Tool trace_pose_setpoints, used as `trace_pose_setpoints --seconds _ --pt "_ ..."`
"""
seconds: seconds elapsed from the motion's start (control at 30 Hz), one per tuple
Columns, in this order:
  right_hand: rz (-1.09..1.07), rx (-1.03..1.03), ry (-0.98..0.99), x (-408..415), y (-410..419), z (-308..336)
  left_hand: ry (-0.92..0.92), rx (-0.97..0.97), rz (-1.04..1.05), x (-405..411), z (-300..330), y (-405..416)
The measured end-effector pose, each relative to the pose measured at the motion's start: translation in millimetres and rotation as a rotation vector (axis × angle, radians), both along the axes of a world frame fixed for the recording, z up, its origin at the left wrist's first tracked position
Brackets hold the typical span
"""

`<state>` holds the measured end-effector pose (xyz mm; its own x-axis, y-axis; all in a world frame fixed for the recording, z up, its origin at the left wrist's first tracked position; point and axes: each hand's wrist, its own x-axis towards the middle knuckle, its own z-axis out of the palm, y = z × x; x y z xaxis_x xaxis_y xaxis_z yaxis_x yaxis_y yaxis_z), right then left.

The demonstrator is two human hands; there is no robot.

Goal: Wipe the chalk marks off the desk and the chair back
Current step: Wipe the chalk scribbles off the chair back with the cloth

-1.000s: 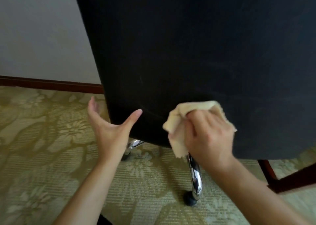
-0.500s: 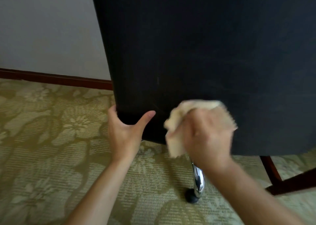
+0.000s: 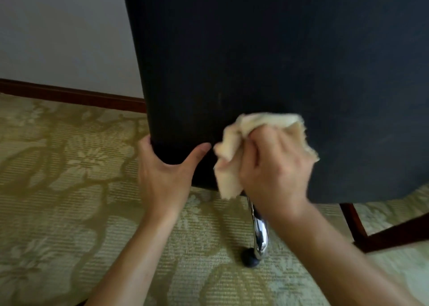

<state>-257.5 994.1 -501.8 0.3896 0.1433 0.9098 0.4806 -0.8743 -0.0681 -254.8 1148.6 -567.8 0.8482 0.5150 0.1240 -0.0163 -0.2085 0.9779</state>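
Head view: the black chair back fills most of the frame, upright above a patterned carpet. Left hand grips its lower left corner, thumb on the near face and fingers wrapped round the edge. Right hand has its fingers curled round a cream cloth, bunched and pressed against the chair back's lower part. A faint pale mark shows just above the cloth. A chrome leg with a castor stands below
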Motion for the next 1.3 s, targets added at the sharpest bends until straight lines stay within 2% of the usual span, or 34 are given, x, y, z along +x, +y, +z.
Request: trace_pose_setpoints --seconds 0.1,0.2,0.27,0.37,0.43,0.5,0.6,0.7,0.77,0.9,0.97,1.07,1.2,1.3 --pt "-0.014 -0.196 0.177 -16 5 -42 -0.014 0.023 0.003 -3 4 -1" --pt "-0.001 -0.203 0.252 -20 -2 -44 -0.002 0.037 0.012 -6 7 -3" --pt "-0.009 -0.113 0.192 -18 -7 -24 0.004 0.044 0.032 -7 8 -4" --pt "-0.067 0.131 0.002 -4 -18 15 0.000 0.003 0.019 -11 7 -11" --pt "-0.076 0.172 -0.062 3 -19 22 0.005 0.003 0.034 -13 4 -15" --pt "-0.080 0.060 0.003 -5 -16 2 0.014 0.007 0.041 -15 4 -19" --pt "-0.002 -0.121 0.235 -29 -7 -53 0.010 -0.001 0.027 -19 6 -17" --pt "0.032 -0.178 0.345 -38 -11 -68 0.016 0.008 0.024 -19 13 -18" --pt "0.023 -0.138 0.295 -31 -16 -50 0.018 0.025 0.027 -20 12 -19" --pt "0.018 0.169 0.024 -13 -10 15 0.022 -0.011 -0.007 -26 12 -26" --pt "0.016 0.249 -0.055 -3 -5 30 0.008 -0.044 -0.041 -28 11 -27" --pt "0.056 0.153 -0.045 -2 2 14 0.018 -0.036 -0.039 -26 9 -25" --pt "0.131 -0.068 0.194 -16 13 -36 0.042 0.024 -0.006 -22 8 -14" --pt "0.117 -0.057 0.252 -16 15 -37 0.036 0.048 -0.009 -19 11 -11"
